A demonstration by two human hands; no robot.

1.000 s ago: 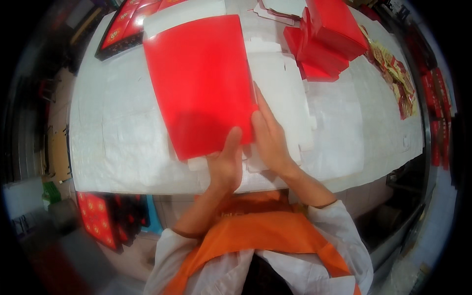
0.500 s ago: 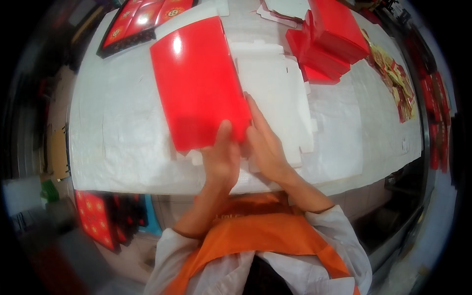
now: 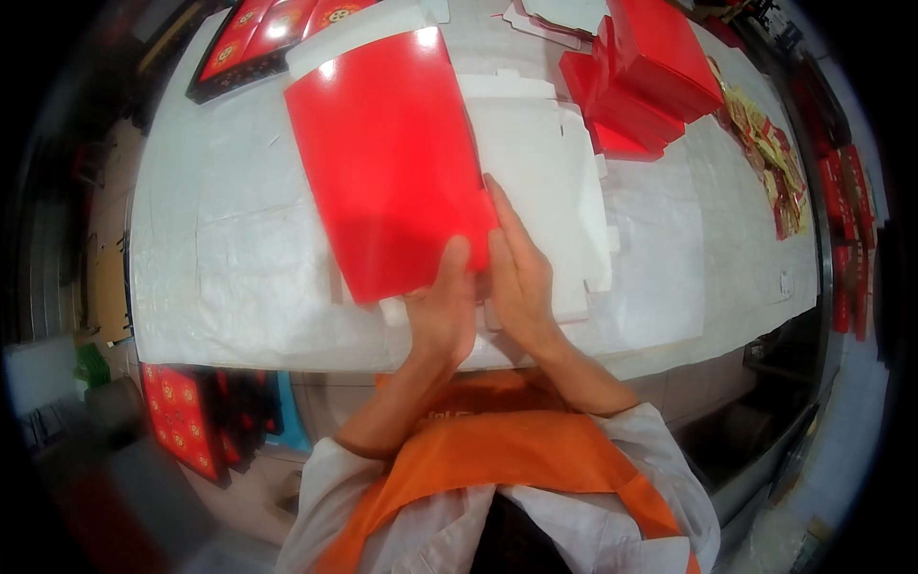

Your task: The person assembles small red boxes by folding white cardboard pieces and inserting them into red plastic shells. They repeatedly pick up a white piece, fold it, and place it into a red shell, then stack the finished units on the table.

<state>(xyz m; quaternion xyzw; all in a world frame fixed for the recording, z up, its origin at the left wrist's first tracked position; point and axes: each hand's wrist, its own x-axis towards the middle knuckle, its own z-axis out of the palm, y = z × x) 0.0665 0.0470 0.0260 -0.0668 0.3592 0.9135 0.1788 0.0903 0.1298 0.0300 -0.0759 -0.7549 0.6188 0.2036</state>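
Head view of work with folding cardboard: a red cardboard piece (image 3: 387, 163), its glossy face upward, lies at a slant over the near-middle part of the white-covered tabletop (image 3: 239, 239), its near end in the hands. The left hand (image 3: 442, 311) has a narrow grip on the near right corner, thumb pressed on the red face and fingers passing out of sight beneath. The right hand (image 3: 524, 273) lies along the right edge, fingers extended and touching it; whether this grip closes around the edge cannot be told. A white flap (image 3: 359, 40) shows past the far edge; whether it belongs to the same piece is unclear. Just to the right, partly covered, lie white cardboard blanks (image 3: 545, 172) with tabbed margins; farther right stand stacked red boxes (image 3: 660, 72), and beyond them gold-and-red packets (image 3: 765, 158). A patterned red-and-black box (image 3: 277, 38) occupies the far left. The step in hand appears to be the forming or pressing of the right edge near this corner. The next move, as judged from this posture, calls for a steady left thumb and even right-hand pressure along the fold, so that the card does not crease or skew.
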